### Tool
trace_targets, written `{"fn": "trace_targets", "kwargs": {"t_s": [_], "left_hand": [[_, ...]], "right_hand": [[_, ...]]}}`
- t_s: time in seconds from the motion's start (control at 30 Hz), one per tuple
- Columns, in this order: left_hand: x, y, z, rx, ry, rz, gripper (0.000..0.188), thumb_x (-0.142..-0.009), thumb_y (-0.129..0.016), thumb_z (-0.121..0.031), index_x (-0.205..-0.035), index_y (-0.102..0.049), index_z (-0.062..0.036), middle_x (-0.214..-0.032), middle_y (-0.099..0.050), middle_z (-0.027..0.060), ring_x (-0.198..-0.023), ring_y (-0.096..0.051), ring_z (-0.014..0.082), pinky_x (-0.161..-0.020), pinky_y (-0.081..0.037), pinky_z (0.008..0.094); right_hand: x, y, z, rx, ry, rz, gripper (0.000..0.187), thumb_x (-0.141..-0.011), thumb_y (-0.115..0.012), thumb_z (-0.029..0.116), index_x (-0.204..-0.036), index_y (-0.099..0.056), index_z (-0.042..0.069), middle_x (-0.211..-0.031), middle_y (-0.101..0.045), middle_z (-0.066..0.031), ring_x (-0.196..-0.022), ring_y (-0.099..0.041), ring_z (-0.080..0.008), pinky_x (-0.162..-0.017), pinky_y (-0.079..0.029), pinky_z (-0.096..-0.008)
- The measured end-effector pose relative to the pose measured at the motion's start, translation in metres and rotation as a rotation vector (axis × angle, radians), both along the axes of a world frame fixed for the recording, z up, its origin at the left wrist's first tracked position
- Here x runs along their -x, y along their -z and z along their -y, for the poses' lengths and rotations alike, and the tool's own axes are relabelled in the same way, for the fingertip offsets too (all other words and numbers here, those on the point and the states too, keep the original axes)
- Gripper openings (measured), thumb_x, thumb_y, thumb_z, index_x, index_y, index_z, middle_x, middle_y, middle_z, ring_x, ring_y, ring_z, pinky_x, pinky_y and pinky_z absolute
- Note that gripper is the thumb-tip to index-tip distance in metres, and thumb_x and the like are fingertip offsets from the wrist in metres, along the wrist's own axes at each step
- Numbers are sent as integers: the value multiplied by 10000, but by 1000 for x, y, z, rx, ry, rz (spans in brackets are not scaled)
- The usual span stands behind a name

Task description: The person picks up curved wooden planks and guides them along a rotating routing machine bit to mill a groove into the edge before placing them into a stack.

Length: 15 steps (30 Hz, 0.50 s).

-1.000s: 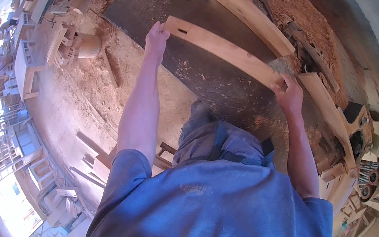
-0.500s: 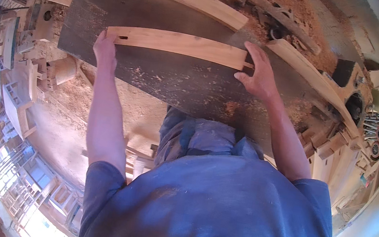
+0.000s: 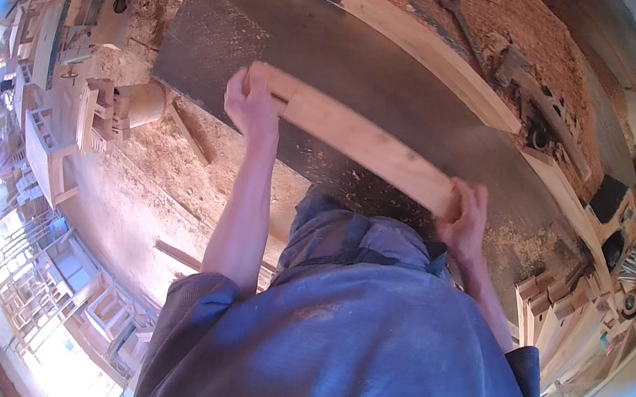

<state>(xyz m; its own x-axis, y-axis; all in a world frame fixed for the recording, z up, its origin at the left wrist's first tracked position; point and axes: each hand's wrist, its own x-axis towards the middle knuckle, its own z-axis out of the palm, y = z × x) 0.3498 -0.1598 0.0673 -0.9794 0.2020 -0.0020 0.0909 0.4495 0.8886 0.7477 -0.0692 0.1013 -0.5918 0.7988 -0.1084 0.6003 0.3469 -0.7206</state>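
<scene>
A dark table [image 3: 341, 46] strewn with shavings [image 3: 529, 245] lies ahead. Both arms [image 3: 242, 208] extend forward, the left hand [image 3: 254, 105] farther out. Since the previous frame, the right hand [image 3: 465, 219] has closed from a spread pose. Each hand grasps one end of the board [image 3: 359, 141], which spans between them over the table.

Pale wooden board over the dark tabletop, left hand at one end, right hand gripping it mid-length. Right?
One thing is off: the right hand is at the board's other end, not mid-length, as the head view shows. The rest stands: left hand at one end, pale wooden board over the dark tabletop.
</scene>
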Motion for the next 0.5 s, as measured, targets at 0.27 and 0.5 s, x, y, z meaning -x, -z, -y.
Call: {"fn": "trace_targets", "kwargs": {"t_s": [0.27, 0.5], "left_hand": [[30, 37, -85, 280, 151, -258, 413, -950, -557, -44, -1350, -542, 58, -1322, -519, 227, -1208, -516, 363, -1030, -438, 421], [19, 10, -116, -105, -148, 82, 429, -1009, -446, -94, -1378, -497, 119, -1288, -591, 218, -1134, -608, 283, -965, -485, 352]], "right_hand": [[38, 14, -69, -210, -170, 204, 651, -669, -763, -1, -1293, -579, 32, -1154, -586, -187, -1081, -561, -419, -964, -475, -485], [44, 14, -71, -334, -403, -41, 536, -738, -692, -10, -1268, -611, -13, -1343, -588, -171, -1308, -523, -381, -1084, -430, -527]]}}
